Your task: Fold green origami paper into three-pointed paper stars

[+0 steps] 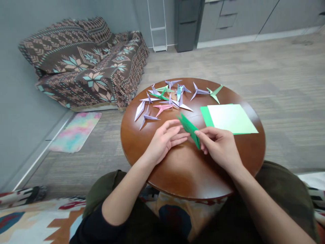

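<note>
A folded piece of green paper (189,128) is pinched at its lower right end between the thumb and fingers of my right hand (219,144). It is held tilted above the round brown table (182,183), its upper end slightly blurred. My left hand (169,137) is just left of the paper, fingers stretched out and apart, gripping nothing. Its fingertips are close to the paper; whether they touch it I cannot tell. Beyond my hands lie several folded paper cranes, among them a pink one (162,108) and a purple one (148,118).
A stack of flat square paper sheets (231,118), pale on top with green beneath, lies on the table's right side. A light green crane (215,93) sits near the far edge. A patterned sofa (88,67) stands at the far left, with a pastel mat (76,132) on the floor.
</note>
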Demonstrator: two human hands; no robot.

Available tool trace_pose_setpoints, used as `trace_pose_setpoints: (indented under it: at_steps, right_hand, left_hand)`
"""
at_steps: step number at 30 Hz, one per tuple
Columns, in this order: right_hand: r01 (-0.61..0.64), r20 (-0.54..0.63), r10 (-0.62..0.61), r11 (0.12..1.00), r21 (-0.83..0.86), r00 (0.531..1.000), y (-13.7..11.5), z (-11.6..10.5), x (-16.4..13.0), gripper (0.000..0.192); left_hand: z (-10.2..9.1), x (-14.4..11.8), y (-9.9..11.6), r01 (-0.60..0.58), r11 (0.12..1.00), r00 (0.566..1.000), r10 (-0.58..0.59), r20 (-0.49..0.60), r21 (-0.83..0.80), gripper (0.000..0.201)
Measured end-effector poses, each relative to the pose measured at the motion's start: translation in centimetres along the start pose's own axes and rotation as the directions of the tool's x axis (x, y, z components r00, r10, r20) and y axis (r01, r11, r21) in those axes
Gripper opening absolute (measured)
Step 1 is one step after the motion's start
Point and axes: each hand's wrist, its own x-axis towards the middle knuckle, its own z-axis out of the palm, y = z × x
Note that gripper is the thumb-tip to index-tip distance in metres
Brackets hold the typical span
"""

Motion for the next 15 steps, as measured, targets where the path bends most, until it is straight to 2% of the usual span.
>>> trace_pose_setpoints:
  at_steps: [2, 5, 7, 9, 11, 15]
  right_hand:
    - [0.057, -0.043, -0.061, 0.994, -0.090, 0.997, 0.26, 0.06, -0.01, 0.033]
    - [0.223, -0.060, -0.243, 0.946, -0.235, 0.968, 0.40, 0.24, -0.02, 0.022]
    - [0.326, -0.041, -0.349, 0.906, -0.268, 0.936, 0.28, 0.39, -0.06, 0.014]
    - [0.374, -0.011, -0.388, 0.895, -0.243, 0.922, 0.08, 0.52, -0.15, 0.009]
    - [0.346, 0.010, -0.351, 0.921, -0.180, 0.937, -0.06, 0.62, -0.26, 0.008]
    - [0.146, 0.007, -0.146, 0.989, -0.027, 0.989, 0.11, 0.68, -0.33, 0.012]
  left_hand:
    - [0.07, -0.03, 0.09, 0.007, 0.998, 1.000, -0.007, 0.002, -0.056, 0.047]
    - [0.26, -0.23, 0.02, 0.044, 0.998, 0.997, -0.042, 0.057, -0.034, 0.049]
    - [0.38, -0.36, -0.17, 0.063, 0.998, 0.991, -0.066, 0.120, 0.029, 0.048]
    - [0.41, -0.38, -0.42, 0.057, 0.994, 0.985, -0.072, 0.159, 0.094, 0.047]
    - [0.33, -0.29, -0.64, 0.046, 0.990, 0.984, -0.067, 0.164, 0.131, 0.045]
    - [0.10, -0.01, -0.76, 0.027, 0.992, 0.990, -0.043, 0.133, 0.121, 0.037]
